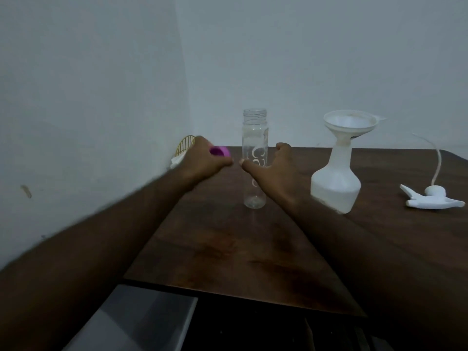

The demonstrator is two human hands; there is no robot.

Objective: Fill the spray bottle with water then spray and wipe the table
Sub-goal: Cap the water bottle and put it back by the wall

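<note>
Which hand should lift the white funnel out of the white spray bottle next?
Probably the right hand: it is open and nearer the white plastic funnel that sits in the white spray bottle. The left hand is farther away and grips a purple cap.

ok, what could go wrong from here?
1. The tall, uncapped clear bottle stands right beside the right hand; a bump could tip it.
2. The funnel perches slightly tilted in the neck of the spray bottle; a nudge might topple it.
</note>
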